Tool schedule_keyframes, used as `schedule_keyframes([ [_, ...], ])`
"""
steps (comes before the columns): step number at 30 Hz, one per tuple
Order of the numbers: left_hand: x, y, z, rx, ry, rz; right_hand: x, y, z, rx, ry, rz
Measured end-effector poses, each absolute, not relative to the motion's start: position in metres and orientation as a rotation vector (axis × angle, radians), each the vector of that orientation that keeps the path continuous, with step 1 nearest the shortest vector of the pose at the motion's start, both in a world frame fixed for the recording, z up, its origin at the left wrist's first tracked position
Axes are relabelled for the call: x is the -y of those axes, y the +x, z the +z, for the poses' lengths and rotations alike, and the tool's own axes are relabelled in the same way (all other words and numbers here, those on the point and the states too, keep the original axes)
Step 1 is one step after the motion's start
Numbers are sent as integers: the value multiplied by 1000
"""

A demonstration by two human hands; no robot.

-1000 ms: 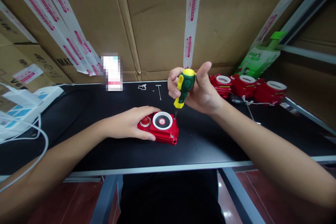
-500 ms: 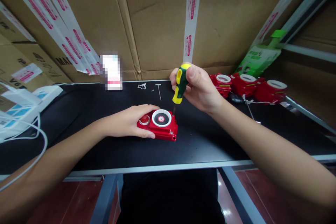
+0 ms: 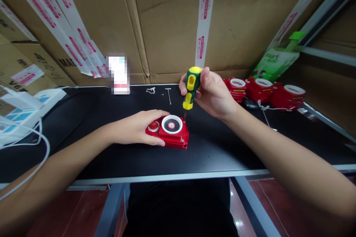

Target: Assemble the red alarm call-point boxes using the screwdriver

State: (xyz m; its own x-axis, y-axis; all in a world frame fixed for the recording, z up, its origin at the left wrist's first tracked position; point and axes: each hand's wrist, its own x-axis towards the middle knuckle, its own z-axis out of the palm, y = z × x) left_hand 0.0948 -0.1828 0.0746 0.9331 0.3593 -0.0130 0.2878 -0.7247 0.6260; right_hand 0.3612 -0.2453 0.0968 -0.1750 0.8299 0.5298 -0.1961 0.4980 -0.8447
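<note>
A red device housing (image 3: 174,139) with a white ring around a dark round face and a red button lies on the black tabletop. My left hand (image 3: 141,126) grips it from the left, thumb along the near side and fingers over the far side. In my right hand (image 3: 214,90) is a screwdriver (image 3: 191,87) with a green and yellow handle, held nearly upright. Its tip meets the far right corner of the housing, at what looks like a screw. Behind the housing lie a small T-shaped metal pin (image 3: 169,96) and a small pale clip-like piece (image 3: 150,90).
Several similar red devices (image 3: 260,89) stand at the back right, near a green and white pouch (image 3: 275,61). A white power strip (image 3: 33,114) with cables is at the left. Cardboard (image 3: 167,26) walls off the back of the black table (image 3: 222,152).
The screwdriver handle has turned in my right hand, and my thumb has lifted off it somewhat. My left hand and the red housing stay in place.
</note>
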Motion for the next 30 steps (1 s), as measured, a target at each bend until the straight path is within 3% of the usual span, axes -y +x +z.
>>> schedule_keyframes([
  [12, 183, 95, 74, -476, 2433, 116, 250, 351, 102, 1464, -453, 1200],
  [23, 181, 95, 75, -486, 2440, 107, 247, 344, 98, 1339, -489, 1019],
  [30, 181, 94, 75, -514, 2421, 99, 250, 342, 98, 1238, -461, 1101],
])
